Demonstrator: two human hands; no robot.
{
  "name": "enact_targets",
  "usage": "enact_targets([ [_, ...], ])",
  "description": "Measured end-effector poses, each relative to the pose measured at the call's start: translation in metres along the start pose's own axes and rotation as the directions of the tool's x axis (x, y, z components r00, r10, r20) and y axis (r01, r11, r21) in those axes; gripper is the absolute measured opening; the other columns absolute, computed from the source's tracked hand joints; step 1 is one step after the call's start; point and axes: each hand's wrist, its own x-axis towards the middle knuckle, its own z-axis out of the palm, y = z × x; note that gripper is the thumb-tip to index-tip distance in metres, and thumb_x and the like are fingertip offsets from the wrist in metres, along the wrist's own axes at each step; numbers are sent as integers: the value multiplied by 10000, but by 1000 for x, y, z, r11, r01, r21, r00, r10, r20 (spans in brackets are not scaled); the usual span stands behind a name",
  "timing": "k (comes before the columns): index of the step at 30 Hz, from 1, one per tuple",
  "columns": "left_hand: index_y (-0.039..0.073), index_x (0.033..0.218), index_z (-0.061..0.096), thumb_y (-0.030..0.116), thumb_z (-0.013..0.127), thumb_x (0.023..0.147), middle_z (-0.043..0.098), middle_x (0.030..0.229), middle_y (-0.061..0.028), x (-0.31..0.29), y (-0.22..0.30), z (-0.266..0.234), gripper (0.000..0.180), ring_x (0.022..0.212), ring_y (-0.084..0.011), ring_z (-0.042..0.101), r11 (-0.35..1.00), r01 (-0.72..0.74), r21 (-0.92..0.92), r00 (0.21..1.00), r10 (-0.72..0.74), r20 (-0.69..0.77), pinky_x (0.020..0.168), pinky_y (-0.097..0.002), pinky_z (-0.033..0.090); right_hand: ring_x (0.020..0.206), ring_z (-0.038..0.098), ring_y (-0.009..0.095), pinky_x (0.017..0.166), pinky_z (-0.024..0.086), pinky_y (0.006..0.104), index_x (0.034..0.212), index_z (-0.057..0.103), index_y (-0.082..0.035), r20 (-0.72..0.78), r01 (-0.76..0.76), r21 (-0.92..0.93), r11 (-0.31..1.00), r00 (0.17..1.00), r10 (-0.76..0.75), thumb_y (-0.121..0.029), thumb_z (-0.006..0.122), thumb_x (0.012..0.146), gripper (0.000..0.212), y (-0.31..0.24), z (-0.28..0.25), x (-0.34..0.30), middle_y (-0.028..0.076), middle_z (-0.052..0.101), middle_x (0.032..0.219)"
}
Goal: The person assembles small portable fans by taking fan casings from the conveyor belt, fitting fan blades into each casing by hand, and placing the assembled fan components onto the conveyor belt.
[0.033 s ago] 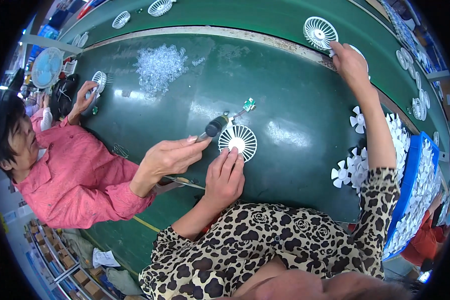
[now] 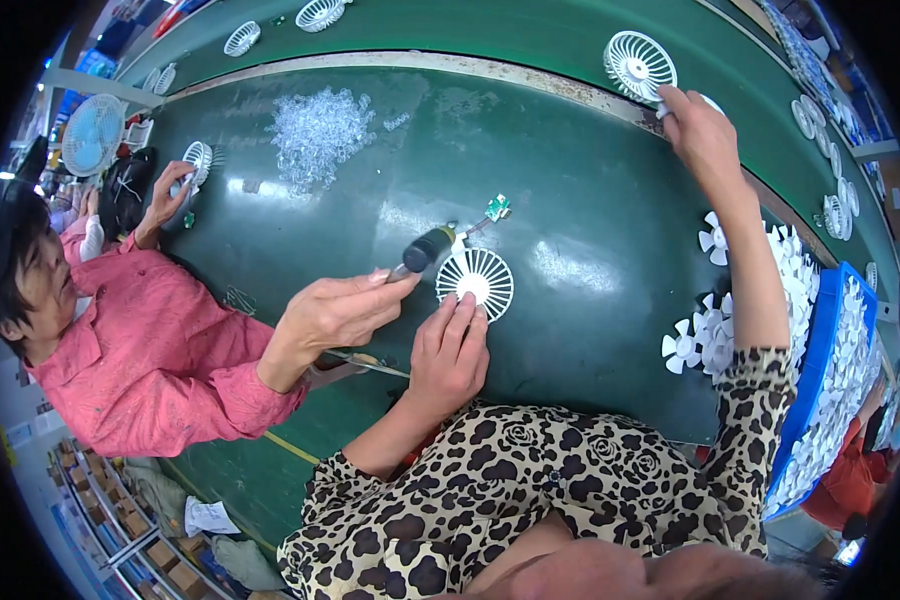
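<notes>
A white fan guard (image 2: 492, 280) with radial ribs lies on the green table, and my left hand (image 2: 452, 350) presses its fingertips on the hub, holding it. A green circuit board (image 2: 498, 208) is attached by a short lead near its upper edge. Just beside the guard is a black-headed hammer (image 2: 429, 250), gripped by a co-worker's hand (image 2: 340, 315). Out at the far right, my right hand (image 2: 700, 135) grips a white part, mostly hidden by the hand, that looks like another fan guard. Next to it stands a ribbed white fan guard (image 2: 639, 66) on the green belt.
White fan blades (image 2: 715, 335) are piled at the right beside a blue bin (image 2: 820, 370) full of them. Small clear plastic pieces (image 2: 320, 135) lie heaped at the far left. The co-worker's other hand (image 2: 165, 200) holds a fan guard. More guards (image 2: 320, 14) sit on the belt.
The hammer has shifted slightly left and its head has tilted. The white part in my right hand has turned, so less of its rim shows. My left hand stays put.
</notes>
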Motion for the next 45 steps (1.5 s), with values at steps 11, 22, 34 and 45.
enact_targets([
  [11, -26, 1133, 596, 42, 640, 745, 547, 1236, -166, 5, 6, 10, 397, 1137, -334, 514, 997, 11, -71, 1000, -13, -26, 893, -401, 441, 780, 615, 350, 663, 498, 455, 1073, 585, -94, 118, -57, 178, 982, 992, 36, -84, 589, 789, 284, -101, -22, -69, 148, 594, 825],
  [22, 59, 1259, 534, 282, 747, 738, 463, 1271, -208, 39, 14, 18, 606, 1156, -391, 448, 984, 105, 146, 993, -111, 31, 926, -465, 381, 954, 564, 311, 820, 475, 391, 1091, 581, -29, -38, 10, 417, 909, 999, 6, -81, 689, 748, 364, -107, -33, -144, 138, 585, 1016],
  [34, 41, 972, 620, -2, 607, 713, 509, 1293, -136, 33, -4, 21, 263, 1232, -361, 448, 931, -69, -359, 998, 60, -35, 1029, -530, 321, 837, 605, 317, 712, 491, 375, 988, 614, -3, -129, 190, 656, 731, 982, -139, -18, 668, 768, 227, -153, -41, -79, 143, 613, 909],
  [45, 2, 1187, 530, 166, 715, 759, 440, 1331, -210, 43, 6, 23, 495, 1239, -408, 410, 878, 50, -475, 998, -31, 48, 990, -473, 362, 963, 563, 332, 828, 453, 420, 1058, 629, -44, 52, 74, 577, 813, 990, -128, -82, 615, 798, 263, -226, 84, 89, 147, 580, 941],
])
